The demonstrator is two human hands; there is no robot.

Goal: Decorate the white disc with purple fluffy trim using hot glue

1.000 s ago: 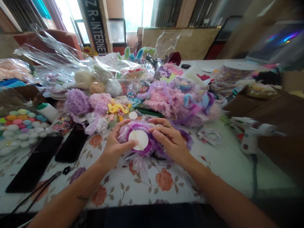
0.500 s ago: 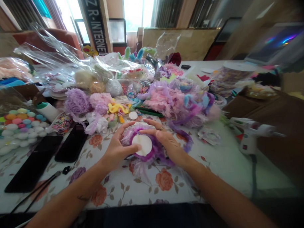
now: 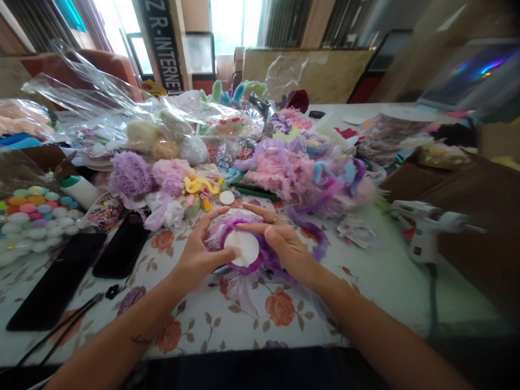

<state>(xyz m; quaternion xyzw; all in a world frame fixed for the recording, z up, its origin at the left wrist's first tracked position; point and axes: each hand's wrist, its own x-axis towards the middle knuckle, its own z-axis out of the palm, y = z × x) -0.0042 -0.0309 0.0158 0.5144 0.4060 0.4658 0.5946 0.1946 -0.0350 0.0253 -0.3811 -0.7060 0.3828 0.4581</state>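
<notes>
In the middle of the table lies a round white disc (image 3: 246,250) ringed by a fuzzy purple strip (image 3: 267,253), with pale lilac fluff around its far side. My left hand (image 3: 201,249) grips the disc from the left, its thumb pressed on the white face and its fingers curved round the far edge. From the right, my right hand (image 3: 284,243) closes on the purple strip, its fingers lying along the disc's upper rim. The strip's loose tail (image 3: 316,238) curls out to the right, partly behind this hand. What lies under the disc is hidden.
A glue gun (image 3: 427,226) stands at the right beside a brown box (image 3: 465,205). Two black phones (image 3: 121,245) lie at the left, near a bag of coloured pompoms (image 3: 34,217). Fluffy yarn (image 3: 280,171), plastic bags and a small white disc (image 3: 226,197) spread across the back.
</notes>
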